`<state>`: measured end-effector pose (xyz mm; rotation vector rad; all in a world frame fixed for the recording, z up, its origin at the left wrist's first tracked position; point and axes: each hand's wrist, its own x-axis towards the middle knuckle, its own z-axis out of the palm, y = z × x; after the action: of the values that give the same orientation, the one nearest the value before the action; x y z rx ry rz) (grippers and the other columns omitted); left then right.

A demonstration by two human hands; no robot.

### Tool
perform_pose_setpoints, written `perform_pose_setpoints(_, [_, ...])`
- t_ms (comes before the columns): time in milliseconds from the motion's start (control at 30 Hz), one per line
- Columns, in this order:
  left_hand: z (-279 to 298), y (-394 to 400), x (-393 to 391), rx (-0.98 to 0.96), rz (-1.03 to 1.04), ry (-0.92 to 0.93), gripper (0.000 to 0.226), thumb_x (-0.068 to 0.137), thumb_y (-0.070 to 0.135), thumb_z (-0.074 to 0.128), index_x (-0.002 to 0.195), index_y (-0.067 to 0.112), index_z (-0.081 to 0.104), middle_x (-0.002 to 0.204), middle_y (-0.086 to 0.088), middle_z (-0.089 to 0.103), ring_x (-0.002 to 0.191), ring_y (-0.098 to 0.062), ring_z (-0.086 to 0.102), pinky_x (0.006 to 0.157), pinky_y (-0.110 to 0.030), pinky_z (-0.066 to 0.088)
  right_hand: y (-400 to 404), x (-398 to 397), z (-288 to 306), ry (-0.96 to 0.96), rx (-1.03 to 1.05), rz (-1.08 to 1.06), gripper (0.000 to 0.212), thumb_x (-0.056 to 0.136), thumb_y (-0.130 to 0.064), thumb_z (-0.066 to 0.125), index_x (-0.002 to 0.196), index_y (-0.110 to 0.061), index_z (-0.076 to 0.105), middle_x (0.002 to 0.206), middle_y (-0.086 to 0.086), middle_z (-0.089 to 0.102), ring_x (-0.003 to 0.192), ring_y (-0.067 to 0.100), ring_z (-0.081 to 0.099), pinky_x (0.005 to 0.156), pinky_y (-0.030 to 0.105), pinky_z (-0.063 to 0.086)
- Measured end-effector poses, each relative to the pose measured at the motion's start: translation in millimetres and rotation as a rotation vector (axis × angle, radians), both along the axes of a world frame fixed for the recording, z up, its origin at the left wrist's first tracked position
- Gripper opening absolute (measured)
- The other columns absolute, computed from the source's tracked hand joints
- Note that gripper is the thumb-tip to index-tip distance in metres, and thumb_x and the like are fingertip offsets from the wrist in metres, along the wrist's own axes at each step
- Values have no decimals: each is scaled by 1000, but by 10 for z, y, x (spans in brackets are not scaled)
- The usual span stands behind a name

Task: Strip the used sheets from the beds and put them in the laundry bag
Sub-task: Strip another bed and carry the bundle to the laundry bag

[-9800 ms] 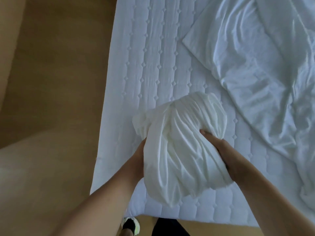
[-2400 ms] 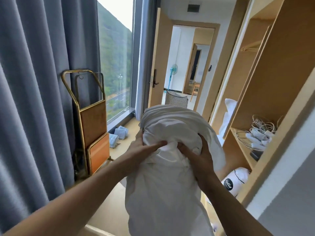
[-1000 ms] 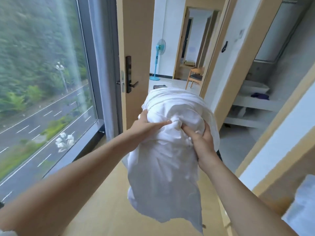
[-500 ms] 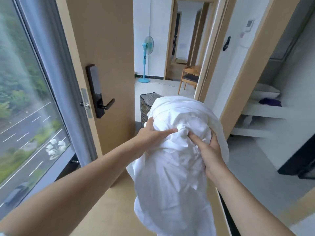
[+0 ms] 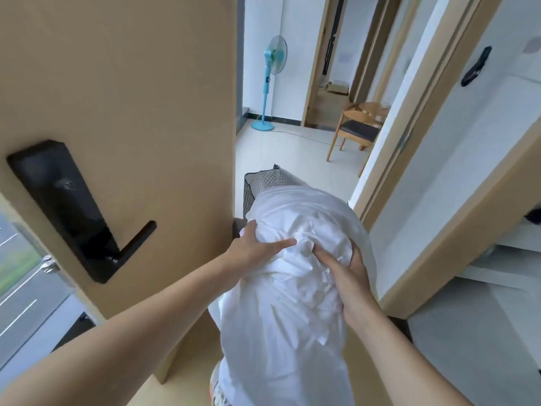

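Carrying a bundled white sheet (image 5: 295, 288) in front of us with both hands, we are standing at a tan wooden door (image 5: 131, 98), which is filling the left of the view; its black lock plate and lever handle (image 5: 79, 212) are sitting low on the panel. The sheet is bunched into a tall wad, its loose lower end hanging toward the floor. Beyond its top edge, a mesh-patterned laundry bag (image 5: 263, 183) is standing on the pale floor, partly hidden by the cloth; we cannot tell whether the two are touching. Our left hand (image 5: 257, 247) is pressing the wad's left flank, fingers (image 5: 281, 244) spread and laid along the fabric, slightly curved around it. Our right hand (image 5: 345, 271) is gripping the right side, fingers curled into the folds. Farther off, a wooden chair (image 5: 357, 127) and a turquoise standing fan (image 5: 270, 83) are standing apart from each other.
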<state>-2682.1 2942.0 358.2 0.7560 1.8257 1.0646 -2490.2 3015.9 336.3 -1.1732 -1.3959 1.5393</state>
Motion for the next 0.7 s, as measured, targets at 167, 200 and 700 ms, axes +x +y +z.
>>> perform_pose_setpoints(167, [-255,1462,-533,8,-75,-23,150,32,92,74,159,42,13,152,6,45,137,-24,50,114,-40,42,1212,-468,-58,-56,-36,-134,64,58,-60,93,111,-66,57,118,-22,71,111,14,70,99,47,57])
perform_pose_setpoints(200, [-288,1747,-623,1,-100,-26,149,32,92,72,159,41,13,151,6,46,135,-25,52,112,-42,45,1439,-545,-23,-81,-46,-156,70,55,-63,93,115,-65,57,121,-20,70,112,16,69,99,49,57])
perform_pose_setpoints(700, [-146,5158,-1938,122,-157,-64,130,41,85,83,153,43,31,140,9,56,126,-21,58,107,-45,50,4825,-1847,59,-126,122,-220,81,59,-66,89,131,-52,57,123,-20,68,115,15,65,102,51,55])
